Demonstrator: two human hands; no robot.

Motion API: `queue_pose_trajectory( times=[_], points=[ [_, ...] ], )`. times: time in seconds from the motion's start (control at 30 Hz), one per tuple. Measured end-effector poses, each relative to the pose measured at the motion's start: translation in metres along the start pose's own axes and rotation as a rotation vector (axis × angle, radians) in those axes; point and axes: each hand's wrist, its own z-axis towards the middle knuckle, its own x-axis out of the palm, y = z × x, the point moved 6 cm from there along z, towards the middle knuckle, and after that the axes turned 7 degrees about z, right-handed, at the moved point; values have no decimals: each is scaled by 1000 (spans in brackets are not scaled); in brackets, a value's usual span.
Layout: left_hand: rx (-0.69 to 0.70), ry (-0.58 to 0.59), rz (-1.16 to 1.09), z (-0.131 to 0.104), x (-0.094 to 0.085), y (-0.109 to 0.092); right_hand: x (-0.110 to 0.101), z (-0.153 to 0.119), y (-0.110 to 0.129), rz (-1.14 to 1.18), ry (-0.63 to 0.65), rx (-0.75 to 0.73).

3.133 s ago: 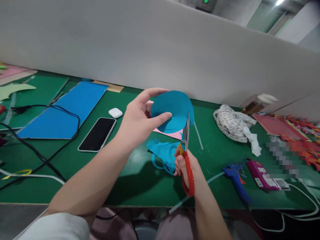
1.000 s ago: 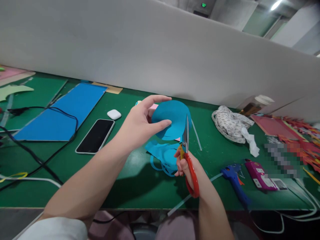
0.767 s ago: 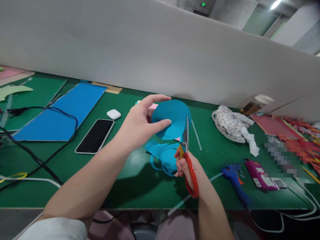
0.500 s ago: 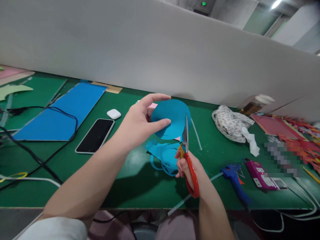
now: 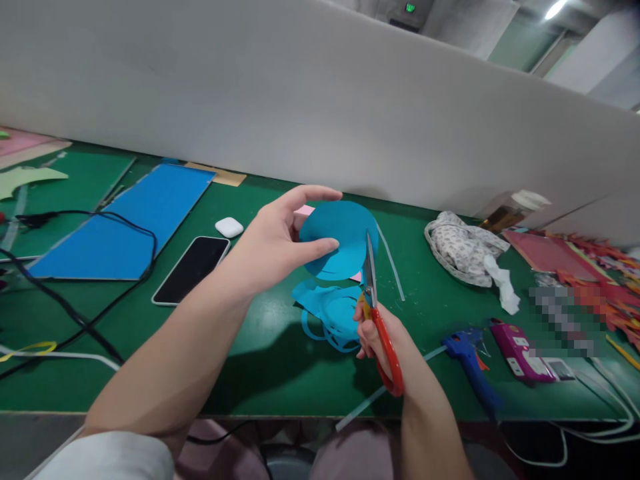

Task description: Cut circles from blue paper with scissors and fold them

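Note:
A round blue paper piece [image 5: 345, 230] is pinched between the thumb and fingers of my left hand [image 5: 285, 240], held above the green table. My right hand [image 5: 377, 333] grips red-handled scissors [image 5: 384, 347], their blades pointing up against the right edge of the round piece. Part of the lower edge shows a thin sliver line. Below the round piece, a heap of curled blue paper scraps [image 5: 333, 313] lies on the table. A bit of pink paper [image 5: 356, 276] shows behind the round piece.
To the left are a phone [image 5: 193, 270], a white case [image 5: 229, 227], a blue sheet [image 5: 125, 223] and black cables. At right lie a blue glue gun [image 5: 470, 367], a magenta box [image 5: 520, 350], a patterned cloth bundle [image 5: 457, 247] and a lidded bottle [image 5: 515, 210].
The round piece has shifted slightly left and turned a little. The scissors have tilted leftward at the tips, and their handles have moved slightly right with my right hand.

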Motion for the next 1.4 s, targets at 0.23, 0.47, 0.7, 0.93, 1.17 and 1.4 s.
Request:
queue_pose_trajectory(
  times=[0.23, 0.47, 0.7, 0.93, 1.17, 1.4],
  points=[
    [2, 11, 16, 2, -2, 0, -3, -2, -2, -2, 28, -46],
    [-3, 31, 19, 3, -2, 2, -6, -2, -5, -35, 11, -25],
    [-4, 37, 61, 2, -4, 3, -10, -4, -5, -38, 22, 1],
    [0, 68, 82, 3, -5, 2, -17, -4, -6, -97, 20, 40],
    [-18, 108, 35, 4, -2, 4, -20, -5, 0, -141, -10, 74],
    [-37, 123, 127, 6, -4, 8, -39, -9, 1, -149, 8, 93]
  ],
)
